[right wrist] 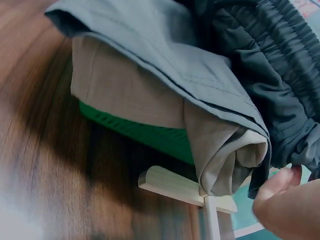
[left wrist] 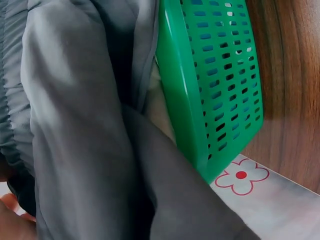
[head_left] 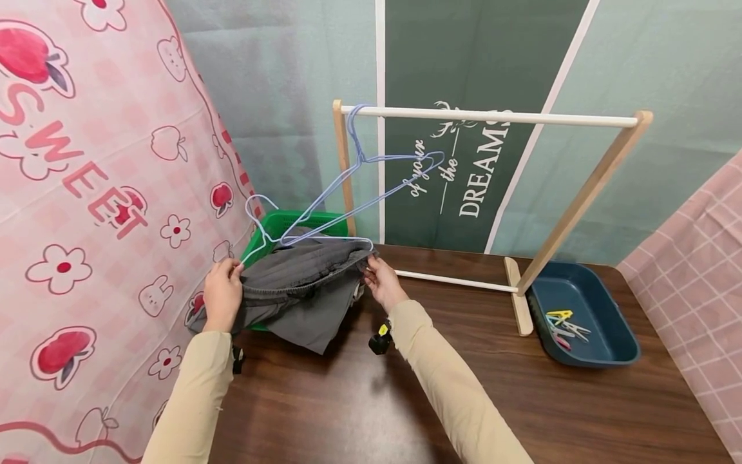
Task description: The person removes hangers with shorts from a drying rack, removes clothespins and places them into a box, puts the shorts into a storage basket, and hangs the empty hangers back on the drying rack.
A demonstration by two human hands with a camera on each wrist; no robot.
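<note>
Dark grey shorts [head_left: 301,270] with a gathered elastic waistband are stretched between my two hands above the green basket [head_left: 278,222]. My left hand [head_left: 223,293] pinches one end of the waistband, close to the left end of a pale lavender hanger [head_left: 265,236]. At the other end, my right hand [head_left: 382,281] pinches the waistband beside the hanger's right end. The hanger's lower part is hidden in the shorts. In the right wrist view, the thumb and fingers of the right hand [right wrist: 285,197] hold the gathered band [right wrist: 295,60]. Only fingertips of the left hand [left wrist: 15,222] show in the left wrist view.
Blue hangers [head_left: 361,154] hang at the left of the white rod on a wooden rack [head_left: 556,222]. Beige cloth [right wrist: 130,85] drapes over the basket's edge. On the right, a dark blue tub [head_left: 608,322] holds several clothes pegs [head_left: 565,325]. Printed curtains enclose the brown table [head_left: 324,399].
</note>
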